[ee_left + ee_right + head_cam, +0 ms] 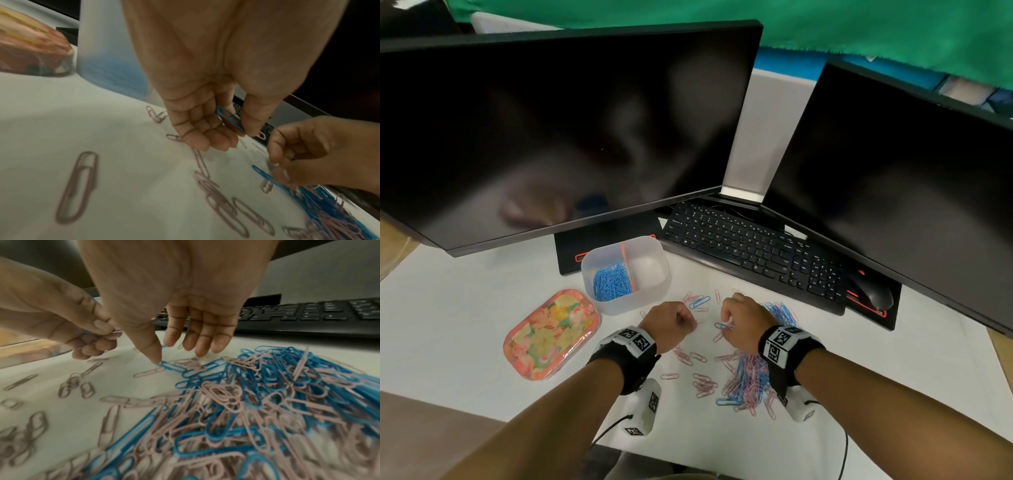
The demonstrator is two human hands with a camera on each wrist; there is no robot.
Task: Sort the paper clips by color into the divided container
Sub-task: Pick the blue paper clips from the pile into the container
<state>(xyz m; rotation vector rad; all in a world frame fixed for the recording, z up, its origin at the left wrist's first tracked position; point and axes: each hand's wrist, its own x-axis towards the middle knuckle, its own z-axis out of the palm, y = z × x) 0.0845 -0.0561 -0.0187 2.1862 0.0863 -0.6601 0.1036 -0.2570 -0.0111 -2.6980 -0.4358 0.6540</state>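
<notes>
The left hand (205,113) pinches one blue clip (230,118) between thumb and fingers, just in front of the divided container (650,291). The right hand (743,322), a little to the right of the container, touches with its thumb the end of another blue clip (172,367) lying on the white surface (465,308); its other fingers are relaxed and hold nothing. The container's left compartment holds blue clips (611,281). A mixed heap of pink and blue clips (750,380) lies in front of the container, to the right.
</notes>
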